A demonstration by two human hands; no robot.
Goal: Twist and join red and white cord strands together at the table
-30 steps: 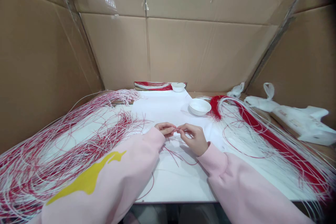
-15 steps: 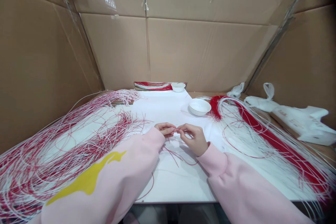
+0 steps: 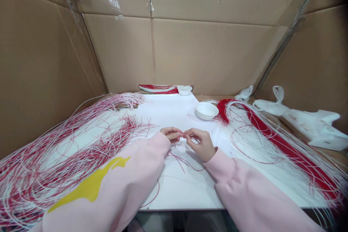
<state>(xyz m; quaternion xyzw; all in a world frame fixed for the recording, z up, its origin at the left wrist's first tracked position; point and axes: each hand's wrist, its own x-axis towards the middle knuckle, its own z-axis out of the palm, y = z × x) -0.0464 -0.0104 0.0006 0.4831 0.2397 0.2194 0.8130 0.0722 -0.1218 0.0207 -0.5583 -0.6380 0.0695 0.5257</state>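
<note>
Over the middle of the white table (image 3: 179, 192), my two hands meet almost fingertip to fingertip. My left hand (image 3: 171, 134) is closed in a pinch on a thin red and white cord. From the other side my right hand (image 3: 200, 141) pinches the same cord, thumb against index finger. A short stretch of it shows between the fingertips; any knot there is too small to make out. Loose red cord ends (image 3: 181, 160) hang below the hands onto the table. One red strand (image 3: 157, 190) curves out by my left sleeve.
Mixed red and white cords (image 3: 89, 159) spread over the left side. To the right lies a red cord bundle (image 3: 282, 143) with white cords around it. A white bowl (image 3: 207, 111) and another bowl (image 3: 184, 90) stand behind. White plastic bags (image 3: 315, 127) lie far right. Cardboard walls (image 3: 185, 50) enclose the table.
</note>
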